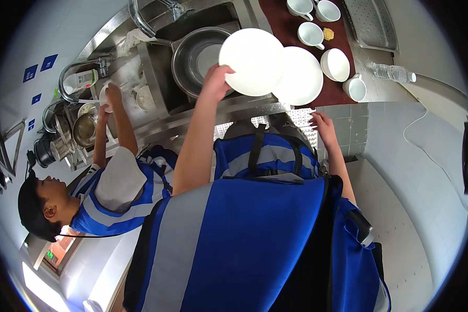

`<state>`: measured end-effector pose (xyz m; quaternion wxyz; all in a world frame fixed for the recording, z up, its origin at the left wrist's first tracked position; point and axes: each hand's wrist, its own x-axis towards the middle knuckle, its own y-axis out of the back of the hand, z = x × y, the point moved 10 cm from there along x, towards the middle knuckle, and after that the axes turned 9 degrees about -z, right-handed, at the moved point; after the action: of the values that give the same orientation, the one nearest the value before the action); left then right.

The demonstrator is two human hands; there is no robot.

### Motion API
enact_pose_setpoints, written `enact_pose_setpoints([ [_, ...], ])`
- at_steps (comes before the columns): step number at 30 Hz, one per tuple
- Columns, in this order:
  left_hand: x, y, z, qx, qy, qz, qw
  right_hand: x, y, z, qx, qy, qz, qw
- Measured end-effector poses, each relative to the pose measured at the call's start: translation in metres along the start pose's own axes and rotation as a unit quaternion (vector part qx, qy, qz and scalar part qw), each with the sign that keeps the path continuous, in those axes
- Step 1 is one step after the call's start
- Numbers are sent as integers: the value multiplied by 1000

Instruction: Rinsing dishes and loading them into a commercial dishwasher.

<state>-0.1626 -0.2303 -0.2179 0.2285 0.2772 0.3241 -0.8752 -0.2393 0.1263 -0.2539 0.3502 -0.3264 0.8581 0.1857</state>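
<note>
The left hand's [216,83] fingers [225,69] are closed on the lower-left rim of a white plate [253,60], with the rest of the plate reaching out to the right of them. The right hand [325,128] holds nothing; its fingers are loosely parted and slightly bent, well apart from the held plate and near the front edge of the counter.

The held plate is round, shallow and plain white, its broad face turned up toward the camera and bright in the light. In the view its right side covers part of a second plate [304,78], also round and white, which lies over a dark red cloth [338,92]; whether the two touch I cannot tell.

Left of the held plate, a round metal basin [180,73] sits in the steel sink [156,67], with a pale disc-shaped piece inside it. To the right, on the cloth, are a white bowl [336,65], a white cup [355,89], another cup [310,34] and a small yellowish lump [328,34], with two more cups near the top edge. Past the cloth stand a perforated metal tray [372,23] and a clear bottle [391,73] lying down. Farther left, a co-worker [114,197] holds a white dish at the sink.
</note>
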Motion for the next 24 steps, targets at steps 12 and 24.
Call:
enact_pose_setpoints([
  [12,26,-64,-63,5,45,2,999,30,11,-14,-100,11,-55,993],
  [24,16,-57,-59,254,-38,135,957,42,-3,-12,-95,-10,-156,983],
])
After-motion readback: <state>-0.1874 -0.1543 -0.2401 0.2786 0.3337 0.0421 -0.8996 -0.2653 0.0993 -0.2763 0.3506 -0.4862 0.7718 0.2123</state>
